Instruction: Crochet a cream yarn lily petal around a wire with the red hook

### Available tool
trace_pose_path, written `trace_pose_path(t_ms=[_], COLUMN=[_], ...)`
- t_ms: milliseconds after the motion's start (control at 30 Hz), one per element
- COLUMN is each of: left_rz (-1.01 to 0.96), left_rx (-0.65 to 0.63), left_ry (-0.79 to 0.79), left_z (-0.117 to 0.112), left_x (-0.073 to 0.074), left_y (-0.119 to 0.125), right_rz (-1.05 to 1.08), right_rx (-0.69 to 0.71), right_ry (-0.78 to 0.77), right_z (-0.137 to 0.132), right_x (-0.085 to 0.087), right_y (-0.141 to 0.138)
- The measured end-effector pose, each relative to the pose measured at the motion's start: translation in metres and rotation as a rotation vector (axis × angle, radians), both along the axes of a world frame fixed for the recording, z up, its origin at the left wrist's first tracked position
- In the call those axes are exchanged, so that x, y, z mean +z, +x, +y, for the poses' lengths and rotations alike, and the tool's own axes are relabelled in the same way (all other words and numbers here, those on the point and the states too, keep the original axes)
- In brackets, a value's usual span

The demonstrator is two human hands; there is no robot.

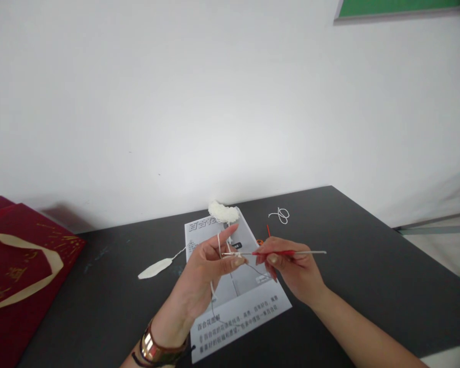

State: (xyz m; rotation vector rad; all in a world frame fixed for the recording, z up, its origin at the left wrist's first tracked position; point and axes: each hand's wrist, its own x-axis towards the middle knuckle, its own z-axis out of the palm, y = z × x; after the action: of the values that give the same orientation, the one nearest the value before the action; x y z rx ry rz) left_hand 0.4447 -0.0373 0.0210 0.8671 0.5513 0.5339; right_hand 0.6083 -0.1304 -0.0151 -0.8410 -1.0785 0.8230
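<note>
Mid-stitch above the pattern sheet point(240, 299): left hand point(204, 273) fingers pinch the white yarn work point(234, 254), right hand point(293, 271) fingers clamp the crochet hook point(293, 252), tip at the loop; next pull likely needs steady yarn tension.

Under the fingers point(233, 262) a sheet of paper point(249, 301) lies on the table point(368, 266); behind them a ball of yarn point(223, 211) sits on its far edge, a knitted leaf point(155, 268) lies left, a bag point(19, 266) farther left, a yarn scrap point(279, 215) behind right
</note>
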Motion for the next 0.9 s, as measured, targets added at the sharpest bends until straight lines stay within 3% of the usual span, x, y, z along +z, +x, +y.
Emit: trace_pose_path(t_ms=[433, 700, 900], left_rz=[0.056, 0.062, 0.021], left_rx=[-0.039, -0.111, -0.216], left_ry=[0.11, 0.145, 0.074], left_z=[0.0, 0.001, 0.005], left_x=[0.014, 0.012, 0.01], left_y=[-0.009, -0.012, -0.014], right_rz=[0.094, 0.097, 0.089], right_rx=[-0.011, 0.034, 0.079], right_ry=[-0.002, -0.006, -0.013], right_z=[-0.005, -0.008, -0.008], right_x=[0.005, 0.011, 0.012], right_y=[0.006, 0.013, 0.017])
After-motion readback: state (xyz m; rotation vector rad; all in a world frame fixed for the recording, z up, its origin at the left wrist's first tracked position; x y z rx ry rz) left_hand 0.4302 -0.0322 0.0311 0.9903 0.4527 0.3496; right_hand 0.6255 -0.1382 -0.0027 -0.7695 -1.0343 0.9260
